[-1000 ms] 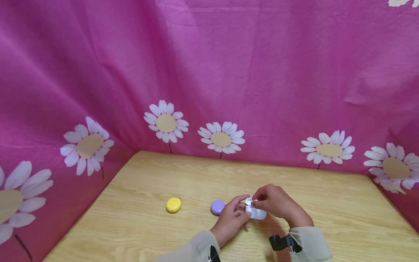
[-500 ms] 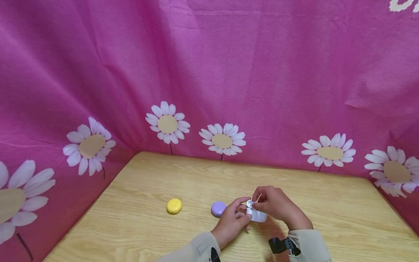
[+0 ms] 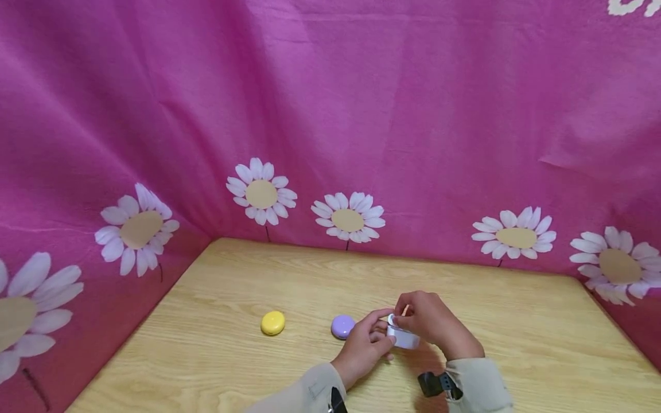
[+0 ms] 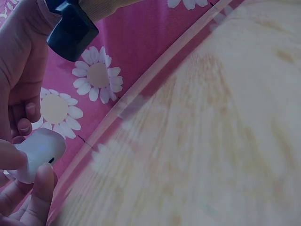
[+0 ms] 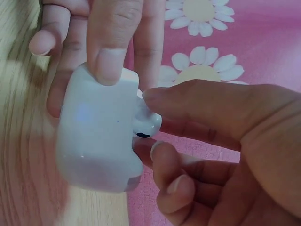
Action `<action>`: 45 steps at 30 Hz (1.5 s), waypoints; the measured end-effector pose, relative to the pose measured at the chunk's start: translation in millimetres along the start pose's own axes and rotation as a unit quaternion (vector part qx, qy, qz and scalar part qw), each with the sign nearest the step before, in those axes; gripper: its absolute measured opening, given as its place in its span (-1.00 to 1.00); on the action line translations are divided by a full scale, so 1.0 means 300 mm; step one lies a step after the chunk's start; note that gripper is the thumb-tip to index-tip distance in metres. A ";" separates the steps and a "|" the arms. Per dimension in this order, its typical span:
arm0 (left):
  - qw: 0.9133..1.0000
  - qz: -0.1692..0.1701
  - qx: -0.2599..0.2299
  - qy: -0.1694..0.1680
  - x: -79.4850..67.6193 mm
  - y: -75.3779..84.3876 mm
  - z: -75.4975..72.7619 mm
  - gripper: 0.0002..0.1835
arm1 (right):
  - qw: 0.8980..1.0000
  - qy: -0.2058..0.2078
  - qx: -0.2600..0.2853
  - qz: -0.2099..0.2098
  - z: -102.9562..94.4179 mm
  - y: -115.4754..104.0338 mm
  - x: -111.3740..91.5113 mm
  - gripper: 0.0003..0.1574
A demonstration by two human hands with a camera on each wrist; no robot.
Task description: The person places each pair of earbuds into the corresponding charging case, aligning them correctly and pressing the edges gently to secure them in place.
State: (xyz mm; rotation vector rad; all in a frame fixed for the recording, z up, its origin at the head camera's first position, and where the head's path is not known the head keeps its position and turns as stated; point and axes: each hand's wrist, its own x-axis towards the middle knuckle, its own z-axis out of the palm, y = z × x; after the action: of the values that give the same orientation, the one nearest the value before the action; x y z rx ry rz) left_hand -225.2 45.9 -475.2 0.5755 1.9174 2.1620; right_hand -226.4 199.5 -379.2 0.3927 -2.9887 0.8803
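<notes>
A white earbud case (image 3: 405, 338) is held just above the table by my left hand (image 3: 360, 351), thumb on its front and fingers behind. Its lid (image 3: 391, 319) stands up, partly covered by my right fingers. In the right wrist view, a white earbud (image 5: 149, 124) with a dark patch sticks out of the opening of the case (image 5: 96, 136). My right hand (image 3: 432, 322) pinches this earbud between thumb and index finger; the rest of the earbud is hidden in the case. The left wrist view shows the case's smooth end (image 4: 40, 150) between the fingers.
A round purple case (image 3: 343, 326) lies on the table just left of my left hand. Farther left is a round yellow case (image 3: 272, 323). A pink cloth (image 3: 434, 143) with printed daisies hangs behind and beside the wooden table (image 3: 217, 367).
My right hand has shifted slightly left, its fingertips now covering more of the lid. The left hand keeps its hold on the earbud case. Both round cases lie where they were.
</notes>
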 end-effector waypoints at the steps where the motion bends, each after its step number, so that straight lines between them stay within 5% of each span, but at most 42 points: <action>1: 1.000 0.002 0.003 0.001 0.001 0.002 0.000 -0.46 | 1.000 0.002 -0.001 -0.003 0.000 -0.002 0.001 -0.83; 19: 0.999 -0.028 -0.014 0.016 -0.039 -0.021 0.003 -0.47 | 0.999 -0.028 0.035 0.004 0.032 -0.006 -0.021 -0.85; 35: 0.999 -0.039 -0.006 0.001 -0.014 0.001 0.009 -0.48 | 0.999 0.009 -0.006 0.038 0.030 -0.005 -0.016 -0.82; 45: 1.000 -0.022 -0.003 0.009 0.006 0.002 0.005 -0.45 | 0.999 0.017 0.019 -0.022 0.014 0.003 0.003 -0.85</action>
State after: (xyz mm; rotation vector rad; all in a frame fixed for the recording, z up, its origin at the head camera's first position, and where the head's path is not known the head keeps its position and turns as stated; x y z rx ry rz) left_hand -226.1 48.0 -474.3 0.5098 1.9131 2.1542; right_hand -227.0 197.7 -383.3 0.4390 -2.9245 0.9319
